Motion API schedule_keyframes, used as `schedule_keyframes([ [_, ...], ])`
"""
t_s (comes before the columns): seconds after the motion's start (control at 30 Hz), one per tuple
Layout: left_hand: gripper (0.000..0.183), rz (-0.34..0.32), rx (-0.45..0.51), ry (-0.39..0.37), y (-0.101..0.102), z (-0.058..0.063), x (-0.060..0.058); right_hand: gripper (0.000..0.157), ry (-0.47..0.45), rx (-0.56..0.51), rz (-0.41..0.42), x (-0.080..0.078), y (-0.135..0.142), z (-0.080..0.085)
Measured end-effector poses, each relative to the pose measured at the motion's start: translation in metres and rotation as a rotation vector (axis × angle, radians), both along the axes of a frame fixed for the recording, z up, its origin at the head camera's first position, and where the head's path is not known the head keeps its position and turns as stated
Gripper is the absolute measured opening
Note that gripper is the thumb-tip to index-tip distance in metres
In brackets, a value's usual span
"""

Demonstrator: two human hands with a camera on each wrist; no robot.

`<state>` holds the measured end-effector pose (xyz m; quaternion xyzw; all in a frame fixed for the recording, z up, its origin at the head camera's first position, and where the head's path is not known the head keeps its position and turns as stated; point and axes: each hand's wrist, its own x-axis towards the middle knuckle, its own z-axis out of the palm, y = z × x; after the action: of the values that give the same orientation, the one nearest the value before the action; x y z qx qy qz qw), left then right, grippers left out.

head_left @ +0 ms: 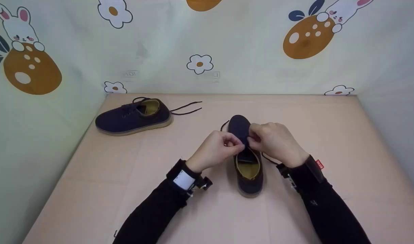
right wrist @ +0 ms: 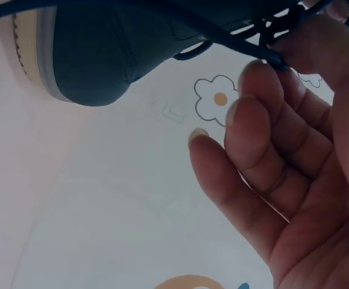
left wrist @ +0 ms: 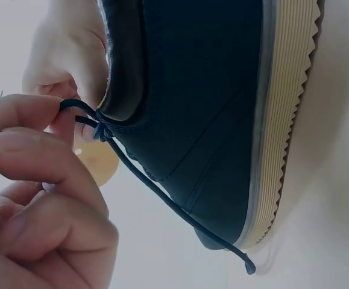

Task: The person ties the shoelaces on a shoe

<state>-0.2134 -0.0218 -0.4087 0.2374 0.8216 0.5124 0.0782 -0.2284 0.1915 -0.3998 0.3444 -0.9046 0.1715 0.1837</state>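
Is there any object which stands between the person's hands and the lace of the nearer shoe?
Nothing visible stands in the way: the left hand and the right hand both pinch the lace of the nearer shoe. The other shoe lies apart, farther left.

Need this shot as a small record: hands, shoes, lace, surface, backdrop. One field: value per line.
left hand: pinches a strand of the shoelace
right hand: pinches another part of the shoelace
near shoe: dark, upright between the hands, toe pointing away from the person
lace state: gathered at the shoe opening; whether fully knotted, cannot tell
far shoe: dark, upright, to the person's left and farther back, toe pointing left, lace ends loose past its heel
table: pale pinkish
backdrop: pale, printed with rabbits and flowers
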Motion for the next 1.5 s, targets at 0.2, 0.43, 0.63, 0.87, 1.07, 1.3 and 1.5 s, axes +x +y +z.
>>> schedule_keyframes([
  [0.2, 0.01, -0.004, -0.008, 0.012, 0.001, -0.002, -0.001, 0.016, 0.029, -0.052, 0.017, -0.001, -0.001, -0.003],
  [0.43, 0.028, 0.109, 0.027, 0.046, 0.0, -0.008, -0.007, 0.017, 0.019, -0.084, 0.077, -0.003, -0.002, -0.005],
  [0.63, 0.022, 0.168, 0.083, 0.024, 0.0, -0.014, -0.013, 0.02, 0.023, -0.099, 0.129, -0.004, -0.002, -0.005],
  [0.87, 0.02, 0.114, 0.101, -0.022, 0.004, -0.018, -0.015, 0.017, 0.084, -0.092, 0.175, -0.004, -0.002, -0.005],
  [1.07, 0.016, 0.102, 0.074, -0.038, 0.002, -0.017, -0.014, 0.007, 0.126, -0.054, 0.179, -0.003, -0.001, -0.004],
  [1.3, 0.011, 0.073, 0.087, -0.09, -0.002, -0.014, -0.014, 0.008, 0.093, -0.028, 0.172, -0.003, 0.002, -0.001],
  [1.5, 0.009, 0.079, 0.111, -0.121, -0.006, -0.011, -0.013, 0.006, -0.023, -0.009, 0.143, 0.0, 0.006, 0.006],
])
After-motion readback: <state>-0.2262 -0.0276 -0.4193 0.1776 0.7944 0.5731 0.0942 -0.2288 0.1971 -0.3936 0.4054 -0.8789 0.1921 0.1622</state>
